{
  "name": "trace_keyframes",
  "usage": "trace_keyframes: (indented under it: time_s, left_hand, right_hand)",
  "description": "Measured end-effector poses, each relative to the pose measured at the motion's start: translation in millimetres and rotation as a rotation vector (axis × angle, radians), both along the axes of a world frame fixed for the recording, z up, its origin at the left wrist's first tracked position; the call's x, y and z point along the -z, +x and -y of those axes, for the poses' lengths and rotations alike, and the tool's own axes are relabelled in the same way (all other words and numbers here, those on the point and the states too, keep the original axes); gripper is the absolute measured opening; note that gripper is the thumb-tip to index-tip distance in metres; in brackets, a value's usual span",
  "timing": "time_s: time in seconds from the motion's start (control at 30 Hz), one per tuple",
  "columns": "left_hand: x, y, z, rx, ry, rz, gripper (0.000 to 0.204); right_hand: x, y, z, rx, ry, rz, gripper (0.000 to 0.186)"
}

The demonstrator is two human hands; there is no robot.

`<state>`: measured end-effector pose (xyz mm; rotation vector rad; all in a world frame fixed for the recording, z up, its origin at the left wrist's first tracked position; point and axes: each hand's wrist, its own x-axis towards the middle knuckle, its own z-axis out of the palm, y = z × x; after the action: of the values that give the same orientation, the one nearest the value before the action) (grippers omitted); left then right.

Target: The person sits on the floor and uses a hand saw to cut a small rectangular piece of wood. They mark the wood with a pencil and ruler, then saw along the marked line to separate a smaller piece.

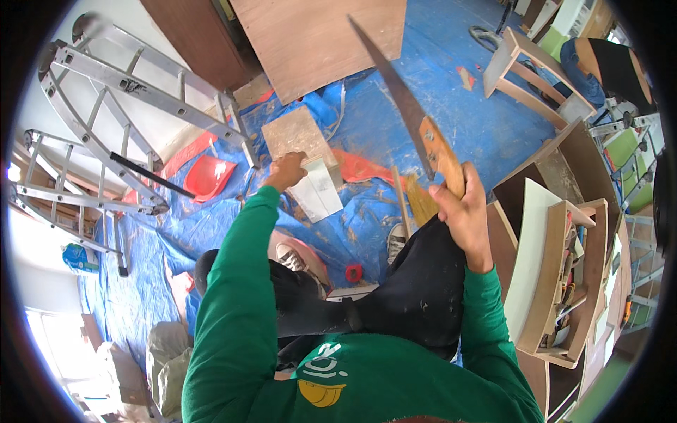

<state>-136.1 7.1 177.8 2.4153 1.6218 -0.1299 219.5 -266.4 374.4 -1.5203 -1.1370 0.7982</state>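
Observation:
My right hand (462, 218) grips the wooden handle of a handsaw (388, 84), whose long dark blade points up and away from me. My left hand (285, 169) has its fingers curled on the near edge of a light wooden box or block (296, 134), holding a white panel (317, 197) against it. Both pieces are low over the blue tarp. A narrow wooden strip (400, 197) stands near my right knee. A small red tape measure (354, 273) lies between my shoes.
Aluminium ladders (141, 92) lean at the left, near a red dustpan (208, 176). A large plywood panel (317, 35) stands ahead. Wooden drawers and carcasses (536, 275) crowd my right, with tools inside one. Another person (606, 70) bends at the upper right beside a small wooden frame (508, 70).

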Motion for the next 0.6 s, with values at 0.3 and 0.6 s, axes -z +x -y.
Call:
trace_keyframes:
  time_s: [0.3, 0.6]
  left_hand:
    - [-182, -8, -15, -0.035, 0.35, 0.164, 0.045]
    - [-144, -41, -34, -0.186, 0.502, 0.198, 0.046]
  right_hand:
    - [5, -41, 53, -0.086, 0.047, -0.152, 0.032]
    - [16, -93, 36, -0.139, 0.076, -0.045, 0.034]
